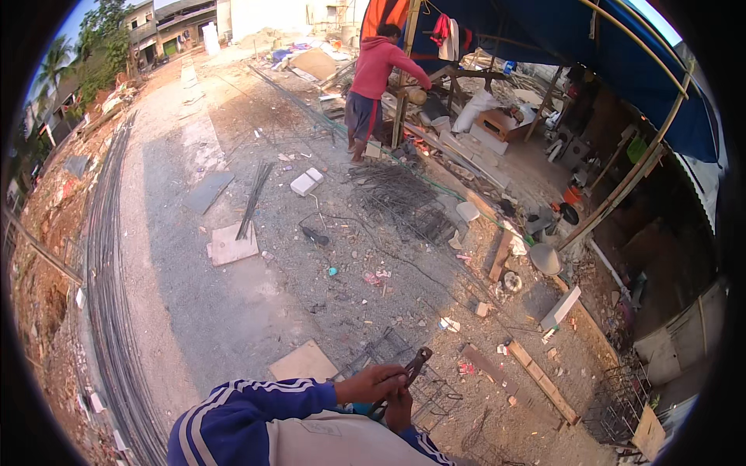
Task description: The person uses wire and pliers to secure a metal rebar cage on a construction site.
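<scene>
Just in front of my chest, rusty end-cutting pincers (418, 366) slant up and away, jaws at the far end. My left hand (372, 382) comes in from the left in a blue striped sleeve, its fingers curled over the handles. Close against it, my right hand (398, 411) is closed around the lower part of the handles. Fingers partly hide the handles, so whether the jaws are apart is hard to see. Beneath and beyond my hands lies a tied steel rebar cage (434, 396) on the gravel.
A co-worker (382, 81) in a red hoodie stands by a tarp shelter (536, 35). Long rebar (108, 279) lies along the left. A tangled steel pile (402, 201), an angle grinder (315, 236) with its cord, boards (234, 243) and a timber plank (543, 381) lie around.
</scene>
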A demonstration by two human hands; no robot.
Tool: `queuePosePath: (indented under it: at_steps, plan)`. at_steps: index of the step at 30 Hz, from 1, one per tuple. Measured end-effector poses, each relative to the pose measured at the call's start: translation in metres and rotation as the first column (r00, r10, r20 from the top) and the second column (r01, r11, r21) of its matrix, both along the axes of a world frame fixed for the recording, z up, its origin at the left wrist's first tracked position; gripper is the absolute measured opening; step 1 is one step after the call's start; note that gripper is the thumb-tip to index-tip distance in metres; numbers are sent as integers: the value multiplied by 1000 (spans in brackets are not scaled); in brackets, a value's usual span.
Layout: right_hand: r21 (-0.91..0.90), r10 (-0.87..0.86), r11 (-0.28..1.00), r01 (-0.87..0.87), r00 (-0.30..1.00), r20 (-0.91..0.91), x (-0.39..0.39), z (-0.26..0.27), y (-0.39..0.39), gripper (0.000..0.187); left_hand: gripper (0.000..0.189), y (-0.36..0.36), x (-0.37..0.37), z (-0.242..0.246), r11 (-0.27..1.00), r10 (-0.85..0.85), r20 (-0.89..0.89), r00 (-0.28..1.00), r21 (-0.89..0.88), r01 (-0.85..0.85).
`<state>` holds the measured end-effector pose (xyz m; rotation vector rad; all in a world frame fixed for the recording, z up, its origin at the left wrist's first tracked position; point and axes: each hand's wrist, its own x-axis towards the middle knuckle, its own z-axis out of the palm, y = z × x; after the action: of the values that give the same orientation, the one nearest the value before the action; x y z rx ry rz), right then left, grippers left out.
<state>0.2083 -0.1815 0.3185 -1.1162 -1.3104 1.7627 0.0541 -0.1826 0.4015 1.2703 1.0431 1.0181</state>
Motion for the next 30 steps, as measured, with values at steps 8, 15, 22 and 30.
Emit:
queuePosePath:
  at_steps: [8,15,22,30]
  plan:
    - [-177,-81,984,15,925,-372,9,45,-4,24,24,-9,15,6,989,130,293,947,-101,-105]
    - [-114,-234,972,205,891,-389,19,52,-12,23,22,-19,11,40,996,-36,96,995,82,28]
    - [28,-455,850,526,761,-463,21,97,-8,42,25,-29,-1,39,983,-34,-5,999,181,34]
    - [21,-753,611,791,590,-292,80,83,-12,34,26,-40,-38,-20,968,250,-203,947,77,-239]
